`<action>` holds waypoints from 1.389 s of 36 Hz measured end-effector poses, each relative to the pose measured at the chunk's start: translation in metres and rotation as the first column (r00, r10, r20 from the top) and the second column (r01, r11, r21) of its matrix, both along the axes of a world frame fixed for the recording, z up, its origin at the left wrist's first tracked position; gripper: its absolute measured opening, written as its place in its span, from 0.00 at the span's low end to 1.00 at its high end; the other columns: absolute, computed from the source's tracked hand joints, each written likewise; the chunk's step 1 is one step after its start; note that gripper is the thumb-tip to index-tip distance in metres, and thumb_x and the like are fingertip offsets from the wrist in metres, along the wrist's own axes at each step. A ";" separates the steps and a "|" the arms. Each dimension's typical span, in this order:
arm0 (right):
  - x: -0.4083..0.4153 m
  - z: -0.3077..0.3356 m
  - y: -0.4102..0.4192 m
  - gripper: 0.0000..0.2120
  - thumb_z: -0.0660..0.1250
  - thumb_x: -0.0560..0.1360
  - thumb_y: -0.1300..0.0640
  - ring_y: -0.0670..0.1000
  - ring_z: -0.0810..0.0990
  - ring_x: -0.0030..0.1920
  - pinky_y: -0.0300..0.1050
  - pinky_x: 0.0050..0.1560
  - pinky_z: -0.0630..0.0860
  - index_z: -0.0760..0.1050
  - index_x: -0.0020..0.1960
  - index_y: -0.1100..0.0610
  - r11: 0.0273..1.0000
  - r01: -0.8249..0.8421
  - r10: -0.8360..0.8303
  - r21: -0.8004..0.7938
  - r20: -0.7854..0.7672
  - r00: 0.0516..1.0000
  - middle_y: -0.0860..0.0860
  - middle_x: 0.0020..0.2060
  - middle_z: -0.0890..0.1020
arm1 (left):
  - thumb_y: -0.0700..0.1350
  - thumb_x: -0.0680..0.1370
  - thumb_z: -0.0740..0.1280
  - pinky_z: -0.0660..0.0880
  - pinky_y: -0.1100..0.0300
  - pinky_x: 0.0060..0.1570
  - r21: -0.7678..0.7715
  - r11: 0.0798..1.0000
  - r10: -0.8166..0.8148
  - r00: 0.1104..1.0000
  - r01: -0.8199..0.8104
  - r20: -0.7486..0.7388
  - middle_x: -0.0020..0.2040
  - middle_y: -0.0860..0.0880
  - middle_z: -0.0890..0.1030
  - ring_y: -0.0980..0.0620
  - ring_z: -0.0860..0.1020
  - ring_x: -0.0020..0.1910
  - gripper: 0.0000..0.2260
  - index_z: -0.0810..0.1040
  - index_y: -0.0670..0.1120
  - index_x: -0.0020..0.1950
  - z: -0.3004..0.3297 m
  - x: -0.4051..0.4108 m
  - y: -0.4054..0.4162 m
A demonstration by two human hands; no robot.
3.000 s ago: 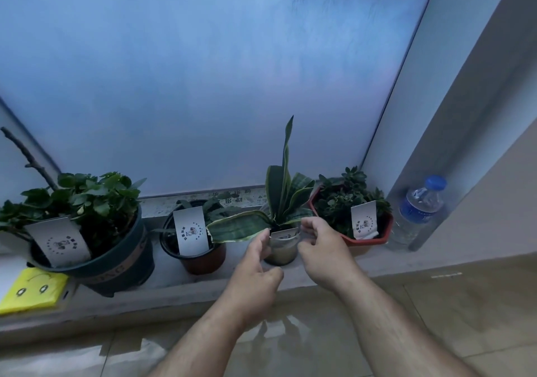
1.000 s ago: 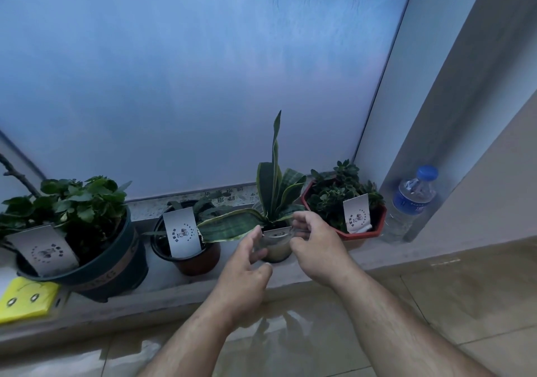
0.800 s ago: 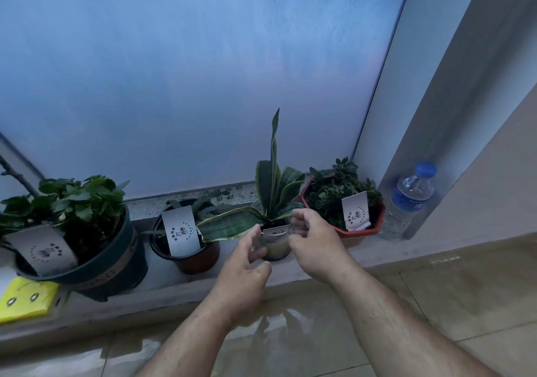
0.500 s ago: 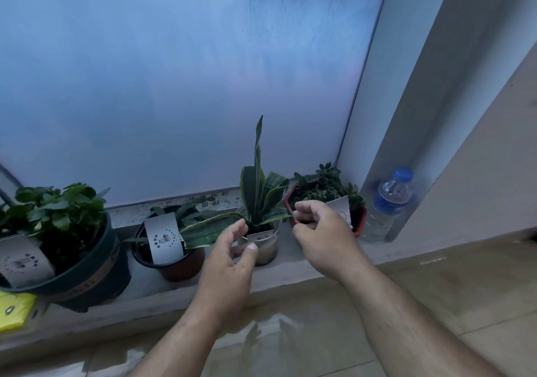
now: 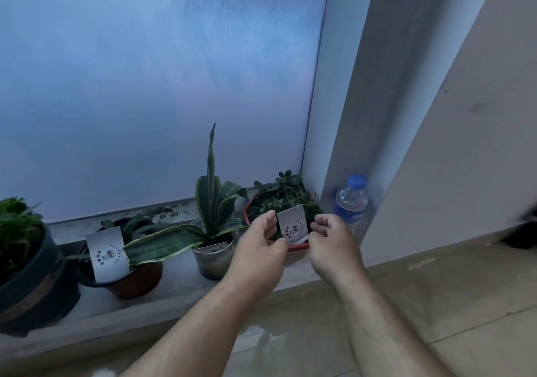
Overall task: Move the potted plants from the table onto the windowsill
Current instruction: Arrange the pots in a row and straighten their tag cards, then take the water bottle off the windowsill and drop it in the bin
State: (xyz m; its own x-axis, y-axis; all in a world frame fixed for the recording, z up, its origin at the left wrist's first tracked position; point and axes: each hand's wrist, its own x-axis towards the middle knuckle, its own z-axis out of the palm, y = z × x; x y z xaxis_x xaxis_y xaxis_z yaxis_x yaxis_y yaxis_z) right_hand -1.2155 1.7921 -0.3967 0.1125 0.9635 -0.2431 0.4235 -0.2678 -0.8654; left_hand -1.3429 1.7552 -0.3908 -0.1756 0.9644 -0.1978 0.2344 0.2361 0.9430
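Several potted plants stand in a row on the windowsill point(image 5: 180, 272). From the left: a large dark pot point(image 5: 32, 289) with leafy greens, a brown pot point(image 5: 136, 280) with a white tag, a small clear pot point(image 5: 213, 260) with a tall striped snake plant, and a red pot point(image 5: 296, 250) of succulents with a white tag point(image 5: 293, 225). My left hand point(image 5: 258, 248) holds the red pot's left side, thumb at its front rim. My right hand point(image 5: 331, 243) has its fingers curled at the pot's right side. My hands hide most of the red pot.
A water bottle point(image 5: 350, 202) with a blue cap stands in the sill's right corner, close to the red pot. Frosted glass rises right behind the plants. A window frame and wall close off the right. A dark object point(image 5: 520, 234) lies at the right edge.
Both hands left the small snake plant pot and moved right to the red pot. My view turned right, so the large pot now sits at the left edge.
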 end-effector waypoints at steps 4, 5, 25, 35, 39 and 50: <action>0.001 -0.001 -0.001 0.15 0.62 0.78 0.61 0.48 0.78 0.58 0.44 0.56 0.75 0.72 0.62 0.48 0.999 -0.032 0.032 -0.021 -0.006 0.999 0.49 0.65 0.80 | 0.32 0.81 0.62 0.70 0.64 0.67 -0.038 0.999 0.004 1.000 -0.003 0.026 0.67 0.58 0.74 0.61 0.72 0.66 0.27 0.64 0.47 0.79 -0.003 0.006 0.006; 0.001 -0.001 -0.001 0.14 0.62 0.78 0.61 0.47 0.78 0.57 0.43 0.55 0.73 0.71 0.60 0.46 0.999 -0.040 0.040 -0.022 -0.005 0.999 0.48 0.64 0.80 | 0.32 0.80 0.62 0.72 0.60 0.69 -0.047 0.999 -0.004 1.000 0.005 0.029 0.69 0.56 0.76 0.61 0.74 0.67 0.27 0.65 0.48 0.78 -0.004 0.007 0.007; 0.001 0.006 -0.006 0.21 0.65 0.78 0.58 0.46 0.76 0.54 0.40 0.51 0.70 0.72 0.71 0.52 1.000 -0.008 0.008 0.000 0.008 1.000 0.49 0.66 0.80 | 0.32 0.81 0.60 0.69 0.82 0.39 -0.010 0.995 -0.100 0.994 0.100 -0.034 0.54 0.70 0.72 0.85 0.71 0.39 0.28 0.64 0.56 0.76 0.001 0.005 -0.006; 0.008 0.022 -0.002 0.17 0.64 0.78 0.54 0.48 0.80 0.51 0.44 0.49 0.75 0.75 0.66 0.51 0.989 0.015 -0.032 0.148 0.111 0.993 0.45 0.52 0.82 | 0.38 0.82 0.64 0.68 0.80 0.53 0.040 0.998 -0.044 0.995 0.047 -0.089 0.78 0.53 0.68 0.73 0.73 0.60 0.29 0.60 0.51 0.82 0.011 -0.006 -0.015; 0.024 0.032 0.010 0.15 0.65 0.77 0.56 0.54 0.81 0.54 0.49 0.54 0.77 0.77 0.63 0.54 0.879 0.103 -0.225 0.466 0.213 0.951 0.51 0.55 0.81 | 0.38 0.82 0.64 0.66 0.67 0.68 0.107 0.994 -0.004 0.995 0.015 -0.102 0.76 0.55 0.70 0.62 0.70 0.72 0.27 0.63 0.50 0.80 0.028 -0.014 -0.023; 0.056 0.024 0.045 0.25 0.62 0.80 0.55 0.61 0.68 0.71 0.54 0.70 0.67 0.67 0.77 0.51 0.918 -0.223 -0.004 0.330 0.567 0.823 0.51 0.76 0.67 | 0.40 0.82 0.65 0.68 0.75 0.59 0.103 0.993 0.068 0.983 -0.051 -0.173 0.72 0.58 0.74 0.64 0.74 0.67 0.26 0.65 0.53 0.79 0.051 -0.045 -0.060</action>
State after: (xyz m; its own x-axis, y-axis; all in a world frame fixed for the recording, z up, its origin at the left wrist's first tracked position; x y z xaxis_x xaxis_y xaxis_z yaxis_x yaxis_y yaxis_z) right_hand -1.1596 1.8370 -0.3731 0.0050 0.9802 0.1980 0.8600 0.0968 -0.5011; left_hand -1.3884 1.6949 -0.3399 -0.2571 0.9643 -0.0638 0.3870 0.1632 0.9075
